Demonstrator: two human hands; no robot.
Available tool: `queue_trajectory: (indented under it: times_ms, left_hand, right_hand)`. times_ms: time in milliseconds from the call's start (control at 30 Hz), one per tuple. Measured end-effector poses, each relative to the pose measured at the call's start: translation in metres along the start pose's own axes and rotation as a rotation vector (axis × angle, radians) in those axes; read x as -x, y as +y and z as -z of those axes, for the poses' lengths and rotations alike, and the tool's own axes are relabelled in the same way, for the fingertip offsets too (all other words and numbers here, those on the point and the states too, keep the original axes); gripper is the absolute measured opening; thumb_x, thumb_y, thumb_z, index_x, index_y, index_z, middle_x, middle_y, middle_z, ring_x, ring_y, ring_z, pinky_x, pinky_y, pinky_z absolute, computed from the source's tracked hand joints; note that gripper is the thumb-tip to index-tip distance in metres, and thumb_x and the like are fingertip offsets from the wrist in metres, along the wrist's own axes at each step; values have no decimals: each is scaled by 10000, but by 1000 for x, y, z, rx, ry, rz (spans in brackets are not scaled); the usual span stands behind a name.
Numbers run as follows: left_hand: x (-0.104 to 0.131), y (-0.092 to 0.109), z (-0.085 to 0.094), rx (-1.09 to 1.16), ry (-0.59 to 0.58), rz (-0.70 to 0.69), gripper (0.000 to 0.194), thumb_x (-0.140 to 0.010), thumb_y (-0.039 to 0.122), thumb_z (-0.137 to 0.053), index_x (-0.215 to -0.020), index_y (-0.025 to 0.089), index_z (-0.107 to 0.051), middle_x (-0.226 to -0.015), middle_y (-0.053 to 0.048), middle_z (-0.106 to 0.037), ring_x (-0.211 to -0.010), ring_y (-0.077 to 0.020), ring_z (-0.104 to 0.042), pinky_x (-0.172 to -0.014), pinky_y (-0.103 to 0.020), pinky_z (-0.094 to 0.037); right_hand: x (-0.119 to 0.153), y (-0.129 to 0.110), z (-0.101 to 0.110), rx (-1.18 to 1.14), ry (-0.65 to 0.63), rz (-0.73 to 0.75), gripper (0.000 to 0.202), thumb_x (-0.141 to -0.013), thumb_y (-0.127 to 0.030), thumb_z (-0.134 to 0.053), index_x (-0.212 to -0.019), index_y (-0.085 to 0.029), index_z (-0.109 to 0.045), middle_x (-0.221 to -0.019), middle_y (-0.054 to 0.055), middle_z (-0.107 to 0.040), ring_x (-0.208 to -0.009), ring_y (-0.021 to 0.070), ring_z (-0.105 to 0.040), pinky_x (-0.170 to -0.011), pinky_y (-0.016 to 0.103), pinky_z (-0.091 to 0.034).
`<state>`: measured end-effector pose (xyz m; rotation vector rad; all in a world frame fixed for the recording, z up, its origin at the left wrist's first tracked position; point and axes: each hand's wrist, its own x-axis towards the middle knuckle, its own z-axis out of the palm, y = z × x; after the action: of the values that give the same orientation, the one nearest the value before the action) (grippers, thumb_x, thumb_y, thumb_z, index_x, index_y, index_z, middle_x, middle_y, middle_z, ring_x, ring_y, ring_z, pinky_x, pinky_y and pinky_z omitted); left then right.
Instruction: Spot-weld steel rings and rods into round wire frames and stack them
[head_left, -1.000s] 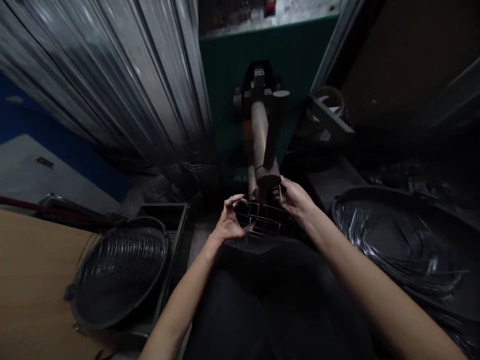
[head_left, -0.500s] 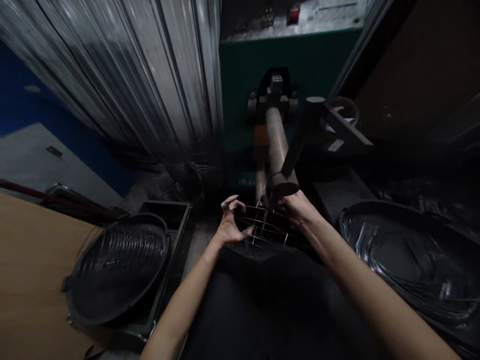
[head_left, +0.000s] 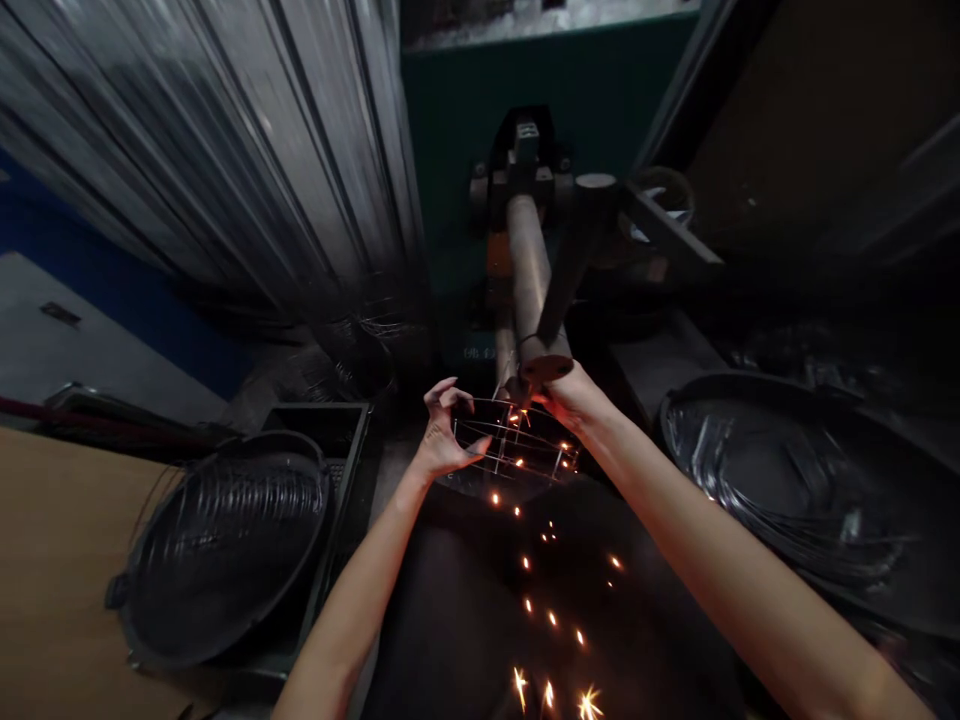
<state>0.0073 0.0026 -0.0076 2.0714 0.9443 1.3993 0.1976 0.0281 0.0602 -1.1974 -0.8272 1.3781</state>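
Note:
A round frame of thin wire (head_left: 497, 462) is held under the tip of a thick metal arm (head_left: 531, 265) on a green machine (head_left: 600, 100). My left hand (head_left: 448, 437) curls around the frame's left side, thumb and fingers on the wires. Behind the arm's tip, my right hand (head_left: 576, 398) is closed at the frame's far right; its fingertips are mostly hidden. Bright orange sparks (head_left: 526, 564) spray from the contact point and fall in front of my body.
At the left, a round black basin (head_left: 217, 615) of wire rings rests on a crate (head_left: 358, 425). Another basin (head_left: 757, 385) with bundled wire stands at the right. A slanted metal bar (head_left: 667, 225) projects beside the machine arm. Corrugated metal (head_left: 300, 130) stands behind.
Sparks have appeared at the arm's tip and below it. The view has shifted slightly, moving the machine up and left in the picture. Both hands remain at the wire frame.

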Motion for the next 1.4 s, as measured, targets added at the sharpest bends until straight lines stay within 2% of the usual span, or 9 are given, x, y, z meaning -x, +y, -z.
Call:
queue_trajectory:
  times_ms: [267,500,667,767,867,967,1133,1267,1400]
  left_hand:
    - [4,3,3,14,-74,-25,836,-606,207,-719,-1268,229,-209,-1037,-46,-495,-966,-192,-559,-911,-408,-440]
    - [45,4,10,-41,-235,-124,869,-661,222,-697,-1362,224,-184,-1189,-122,-513,-1141,-251,-522,-991,-460,-398]
    - [55,50,47,37,-625,158,984,-615,447,-761,-1421,231,-239,-1417,-147,-400,-1349,-340,-301,-1102,-537,-212]
    - [41,93,38,252,-549,404,657,-833,502,-519,-1385,191,-346,-1357,-143,-479,-1250,-266,-454,-1038,-419,-353]
    - [27,128,11,309,-425,513,410,-908,463,-393,-1102,158,-584,-963,-78,-665,-915,-175,-611,-844,-299,-460]
    - [25,150,3,258,-378,514,380,-918,446,-380,-917,154,-623,-692,-2,-591,-640,-99,-533,-642,-214,-423]
    - [20,173,37,177,-511,334,379,-899,433,-429,-828,140,-658,-671,8,-550,-598,-75,-458,-582,-193,-359]
    - [4,178,56,269,-472,377,390,-877,455,-469,-782,122,-647,-616,15,-487,-539,-61,-394,-514,-188,-316]
    - [12,158,47,501,-509,655,396,-839,504,-516,-784,122,-604,-499,74,-291,-433,-40,-258,-430,-172,-221]
  right_hand:
    - [-17,-18,4,29,-2,-118,263,-749,-248,-621,-601,-179,-414,-402,-83,-351,-325,32,-278,-324,151,-205]
    - [23,-25,28,13,-67,-173,204,-797,-264,-607,-691,-168,-462,-476,-68,-405,-359,36,-325,-332,139,-177]
    - [95,2,31,220,-70,-46,277,-833,-439,-544,-859,-163,-551,-593,-35,-504,-401,58,-376,-359,166,-262]
    - [139,41,8,565,-131,240,241,-877,-373,-471,-895,-159,-580,-776,45,-610,-657,144,-574,-597,257,-473]
    - [172,60,-1,945,-290,405,220,-889,-215,-414,-904,-141,-620,-860,104,-646,-812,198,-616,-752,315,-486]
    - [189,39,31,1120,-376,542,260,-917,-236,-404,-932,-167,-654,-814,85,-656,-749,184,-630,-712,295,-502]
    - [189,-33,97,1228,24,790,351,-927,-319,-421,-1231,-221,-566,-1136,96,-618,-1021,214,-585,-877,357,-476]
    - [195,-53,96,1175,-104,730,310,-904,-389,-445,-1053,-232,-666,-919,51,-683,-851,198,-627,-766,316,-504]
    - [212,-34,89,1061,-93,468,294,-851,-442,-492,-872,-229,-693,-876,34,-703,-806,202,-652,-730,295,-512]
